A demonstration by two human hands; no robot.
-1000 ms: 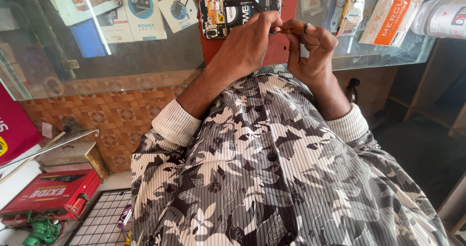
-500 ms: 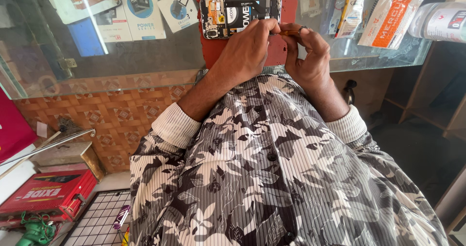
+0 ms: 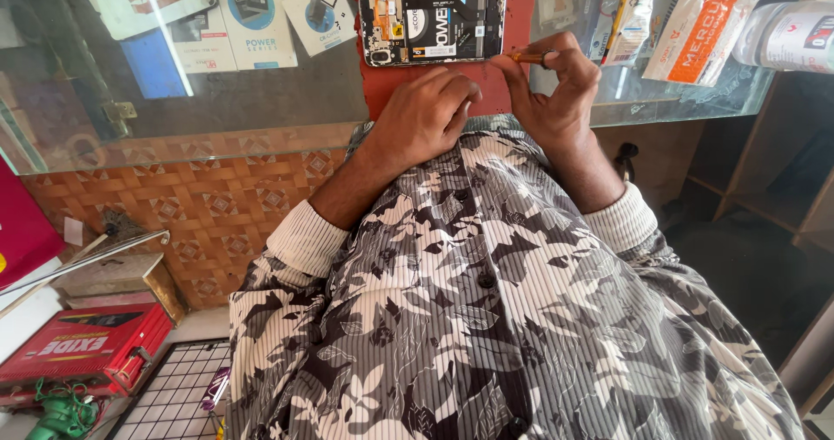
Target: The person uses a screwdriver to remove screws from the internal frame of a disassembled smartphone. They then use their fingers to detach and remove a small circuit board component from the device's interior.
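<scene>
A glass-topped counter [image 3: 217, 101] runs across the shop, with printed cards and small packets lying under the glass and a red mat [image 3: 521, 32] laid on top near the middle of its near edge. On that mat lies an opened phone [image 3: 432, 26], back cover off, its battery and circuit boards bare, long side parallel to the counter edge. The left hand [image 3: 426, 114] rests loosely curled on the mat just below the phone, gripping nothing I can see. The right hand [image 3: 556, 92] pinches a thin orange-handled tool [image 3: 526, 56] between thumb and fingers, its tip at the phone's lower right corner. The phone looks light and stiff but fragile: exposed boards and thin cables would not take pressure, so I'd hold it by the frame's long edges, never the innards. At the counter's right end sit wrapped packets [image 3: 704, 23] and a white bottle [image 3: 786, 36]. A red box [image 3: 82, 353] lies on the floor at left.
</scene>
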